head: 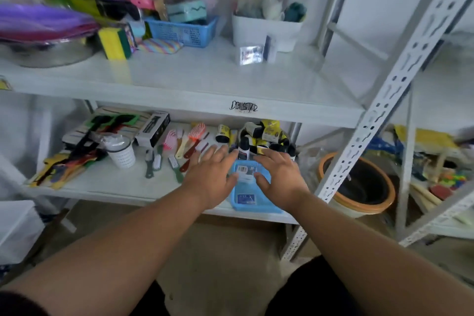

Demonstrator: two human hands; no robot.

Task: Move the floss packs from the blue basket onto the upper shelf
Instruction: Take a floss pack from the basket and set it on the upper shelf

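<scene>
Both hands hover over the blue basket [252, 204] on the lower shelf's near edge: left hand [213, 177] and right hand [279, 178] spread, fingers loose, grasping nothing. Floss packs [245, 170] lie inside. Farther up, the upper shelf [195, 77] already carries one pack [251, 54].
</scene>
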